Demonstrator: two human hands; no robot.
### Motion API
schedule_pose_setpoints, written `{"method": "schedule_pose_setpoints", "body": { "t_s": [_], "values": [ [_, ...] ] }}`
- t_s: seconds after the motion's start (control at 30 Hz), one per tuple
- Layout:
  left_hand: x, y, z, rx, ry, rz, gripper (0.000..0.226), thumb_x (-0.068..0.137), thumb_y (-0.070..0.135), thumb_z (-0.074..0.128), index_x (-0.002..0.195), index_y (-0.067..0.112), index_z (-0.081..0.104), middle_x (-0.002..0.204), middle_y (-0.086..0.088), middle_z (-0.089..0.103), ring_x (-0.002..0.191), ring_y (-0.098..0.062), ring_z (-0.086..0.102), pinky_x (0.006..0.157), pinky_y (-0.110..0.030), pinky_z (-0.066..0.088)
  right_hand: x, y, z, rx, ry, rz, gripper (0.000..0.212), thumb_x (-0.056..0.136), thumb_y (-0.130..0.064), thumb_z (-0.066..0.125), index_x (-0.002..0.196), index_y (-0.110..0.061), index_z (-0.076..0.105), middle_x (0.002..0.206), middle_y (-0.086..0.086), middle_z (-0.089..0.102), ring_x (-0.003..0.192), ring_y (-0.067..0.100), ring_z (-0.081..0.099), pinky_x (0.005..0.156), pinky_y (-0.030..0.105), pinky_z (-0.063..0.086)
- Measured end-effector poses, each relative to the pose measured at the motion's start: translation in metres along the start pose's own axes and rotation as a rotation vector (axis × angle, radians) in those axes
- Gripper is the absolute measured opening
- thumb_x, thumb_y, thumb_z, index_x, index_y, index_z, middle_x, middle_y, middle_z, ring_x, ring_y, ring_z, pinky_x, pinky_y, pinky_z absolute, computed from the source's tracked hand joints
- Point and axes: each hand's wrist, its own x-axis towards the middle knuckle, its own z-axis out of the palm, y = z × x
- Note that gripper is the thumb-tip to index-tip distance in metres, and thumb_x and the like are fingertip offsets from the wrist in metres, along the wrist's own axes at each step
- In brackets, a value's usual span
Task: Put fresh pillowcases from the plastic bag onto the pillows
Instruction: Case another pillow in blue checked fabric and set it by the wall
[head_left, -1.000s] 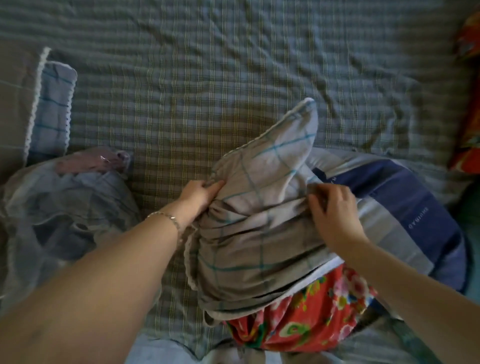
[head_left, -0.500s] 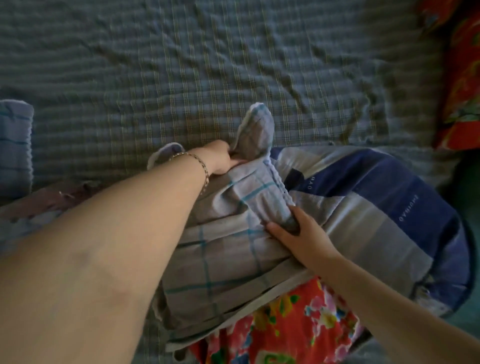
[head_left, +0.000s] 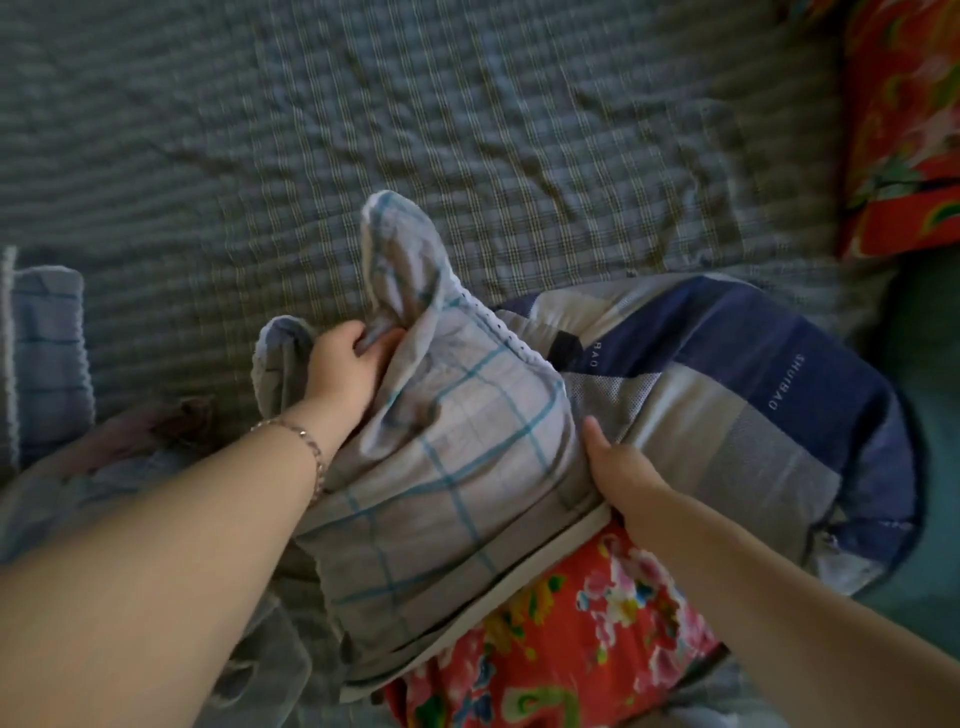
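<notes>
A grey pillowcase with teal check lines (head_left: 457, 467) covers the near end of a pillow whose own cover has navy and grey stripes (head_left: 769, 415). My left hand (head_left: 348, 369) grips a bunch of the pillowcase fabric near its far corner. My right hand (head_left: 618, 467) holds the lace-trimmed open edge of the pillowcase against the pillow's side, fingers hidden under the fabric. The pillow lies across a red floral cloth (head_left: 571, 639) at the bed's near edge. A clear plastic bag (head_left: 78, 499) with cloth inside lies at the left.
The bed carries a wrinkled grey-green checked sheet (head_left: 467, 130). A folded blue checked cloth with white trim (head_left: 47, 353) lies at the far left. A red floral pillow or quilt (head_left: 904, 119) sits at the upper right corner.
The pillowcase has been drawn further along the pillow toward the right. My left hand moved up to grip the far corner; my right hand slid down onto the open edge.
</notes>
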Motion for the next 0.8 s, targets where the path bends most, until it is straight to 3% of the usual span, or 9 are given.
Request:
{"method": "schedule_pose_setpoints", "body": {
  "t_s": [0.07,0.13,0.2,0.27,0.33,0.53,0.6,0.7,0.8],
  "values": [
    [-0.009,0.001,-0.013,-0.045,0.105,0.007,0.038,0.091,0.024,0.056,0.057,0.016,0.041,0.058,0.002,0.043,0.056,-0.003,0.036,0.051,-0.022,0.023,-0.002,-0.001,0.002,0.295,-0.045,0.084,0.050,0.090,-0.039,0.057,0.121,-0.001,0.057,0.119,0.016,0.060,0.106,0.029,0.059,0.096,0.035,0.045],
    [-0.016,0.003,-0.022,-0.085,0.186,0.019,0.039,0.092,0.022,0.055,0.056,0.018,0.038,0.058,0.003,0.041,0.054,-0.003,0.035,0.052,-0.022,0.024,0.003,-0.004,0.003,0.458,-0.126,0.177,0.023,0.086,-0.026,0.066,0.092,-0.004,0.065,0.083,0.014,0.068,0.070,0.023,0.067,0.076,0.035,0.054],
    [-0.019,0.004,-0.027,-0.108,0.240,0.021,0.040,0.092,0.021,0.055,0.056,0.018,0.037,0.057,0.003,0.040,0.053,-0.005,0.034,0.053,-0.021,0.024,0.006,-0.013,0.004,0.446,-0.251,0.251,0.029,0.091,-0.024,0.058,0.066,-0.011,0.051,0.050,0.005,0.053,0.040,0.013,0.048,0.053,0.026,0.041],
    [-0.020,0.006,-0.030,-0.148,0.252,0.028,0.038,0.092,0.021,0.054,0.057,0.018,0.039,0.058,0.004,0.041,0.054,-0.004,0.035,0.050,-0.017,0.029,0.010,-0.022,0.000,0.379,-0.319,0.308,0.031,0.092,-0.034,0.053,0.066,-0.018,0.044,0.047,0.000,0.046,0.044,0.011,0.039,0.046,0.023,0.031],
    [-0.024,0.009,-0.032,-0.174,0.255,0.045,0.035,0.093,0.021,0.053,0.060,0.018,0.042,0.059,0.005,0.042,0.054,-0.002,0.036,0.050,-0.006,0.032,0.011,-0.030,-0.004,0.360,-0.374,0.361,0.027,0.090,-0.042,0.054,0.074,-0.020,0.047,0.059,0.000,0.047,0.057,0.011,0.037,0.049,0.021,0.028],
    [-0.028,0.009,-0.035,-0.260,0.324,0.057,0.019,0.088,0.015,0.061,0.072,0.015,0.050,0.062,0.007,0.046,0.047,0.010,0.046,0.050,-0.003,0.034,0.014,-0.018,-0.001,0.409,-0.420,0.412,0.034,0.081,-0.044,0.065,0.094,-0.016,0.051,0.082,0.003,0.049,0.074,0.015,0.048,0.089,0.027,0.039],
    [-0.027,0.007,-0.034,-0.281,0.353,0.010,0.015,0.085,0.017,0.065,0.078,0.013,0.052,0.064,0.008,0.047,0.052,0.003,0.045,0.050,-0.003,0.035,0.012,-0.015,-0.002,0.372,-0.469,0.419,0.028,0.083,-0.037,0.064,0.091,-0.013,0.052,0.082,0.004,0.049,0.074,0.017,0.049,0.084,0.028,0.043],
    [-0.026,0.003,-0.033,-0.317,0.337,-0.030,0.015,0.086,0.021,0.065,0.091,0.009,0.058,0.072,0.004,0.055,0.060,0.004,0.045,0.052,-0.002,0.037,0.008,-0.020,-0.001,0.393,-0.468,0.384,0.019,0.089,-0.024,0.054,0.078,-0.009,0.054,0.073,0.007,0.049,0.063,0.018,0.047,0.057,0.023,0.048],
    [-0.028,-0.001,-0.034,-0.286,0.320,-0.004,0.015,0.089,0.022,0.060,0.093,0.008,0.058,0.076,0.000,0.055,0.062,0.002,0.044,0.053,-0.002,0.036,0.004,-0.029,0.001,0.662,-0.383,0.319,0.012,0.087,-0.021,0.052,0.081,-0.013,0.058,0.073,0.006,0.054,0.064,0.019,0.051,0.071,0.024,0.044]
  ]
}}
